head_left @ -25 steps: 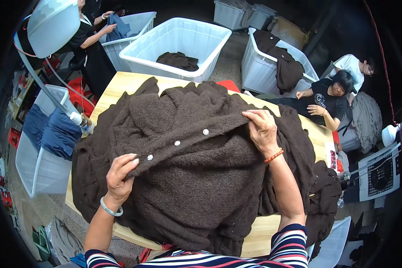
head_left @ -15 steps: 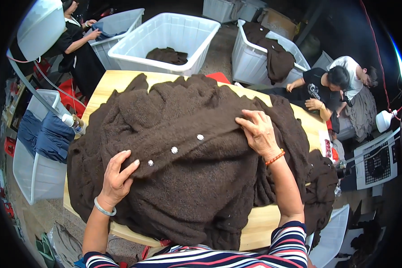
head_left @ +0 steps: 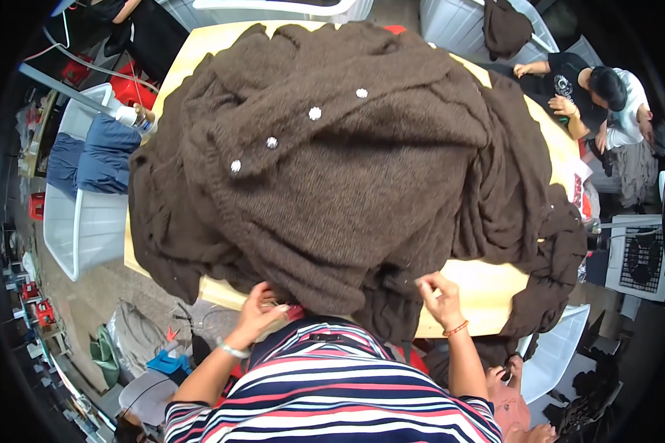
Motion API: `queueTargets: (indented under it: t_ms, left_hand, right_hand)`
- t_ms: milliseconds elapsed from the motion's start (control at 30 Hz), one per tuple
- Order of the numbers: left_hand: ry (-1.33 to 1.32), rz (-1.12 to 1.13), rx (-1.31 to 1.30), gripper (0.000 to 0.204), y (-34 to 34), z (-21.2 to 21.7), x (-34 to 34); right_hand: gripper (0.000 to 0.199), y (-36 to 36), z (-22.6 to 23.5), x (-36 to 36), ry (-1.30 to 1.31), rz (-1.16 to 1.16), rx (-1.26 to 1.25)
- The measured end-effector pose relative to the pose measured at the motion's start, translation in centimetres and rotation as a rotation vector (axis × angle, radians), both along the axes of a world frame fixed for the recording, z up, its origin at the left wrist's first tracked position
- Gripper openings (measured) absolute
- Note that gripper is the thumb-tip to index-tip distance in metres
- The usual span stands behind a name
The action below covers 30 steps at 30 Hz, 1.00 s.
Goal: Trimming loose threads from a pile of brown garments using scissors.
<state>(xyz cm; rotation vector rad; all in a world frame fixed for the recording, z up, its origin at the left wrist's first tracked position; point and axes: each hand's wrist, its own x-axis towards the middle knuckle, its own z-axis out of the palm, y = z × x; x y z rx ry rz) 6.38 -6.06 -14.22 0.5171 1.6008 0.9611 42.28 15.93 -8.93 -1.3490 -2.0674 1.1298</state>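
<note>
A dark brown knitted garment (head_left: 347,192) lies heaped over the wooden table (head_left: 480,295). A row of several pale, sparkling buttons (head_left: 315,114) runs slantwise along its button band. My left hand (head_left: 258,319), fingers apart and holding nothing I can see, is at the near table edge beside the garment's lower hem. A small red thing (head_left: 294,311) shows beside its fingertips. To the right, my right hand (head_left: 443,301) has its fingers curled in a pinch close to the brown cloth hanging there. Whether anything sits between those fingertips is too small to tell.
More brown knitwear (head_left: 554,258) hangs off the table's right side. A white bin (head_left: 96,221) with folded blue cloth stands left. Co-workers are at the far right (head_left: 584,88), far left and near right (head_left: 510,402). A lamp-like pole (head_left: 74,92) reaches in from the left.
Both hands have let go of the button band and drawn back toward my body, to the near table edge. The view has tilted down, and a fourth button now shows.
</note>
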Motion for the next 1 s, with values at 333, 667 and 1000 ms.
queueTargets:
  t_ms: [333,667,1000]
  left_hand:
    - [-0.723,0.135,0.065,0.019,2.5,6.0,1.9]
    - [-0.976,-0.180,0.677,0.037,14.7,20.1,3.5]
    - [0.791,-0.386,0.847,0.063,20.2,15.3,-0.8]
  right_hand:
    - [0.060,-10.0,-1.9,-4.7,-0.107,0.433,-0.224]
    - [0.024,-5.4,-0.8,-10.6,0.168,0.245,0.166]
    - [0.034,9.6,2.3,-0.1,0.206,-0.562,0.411]
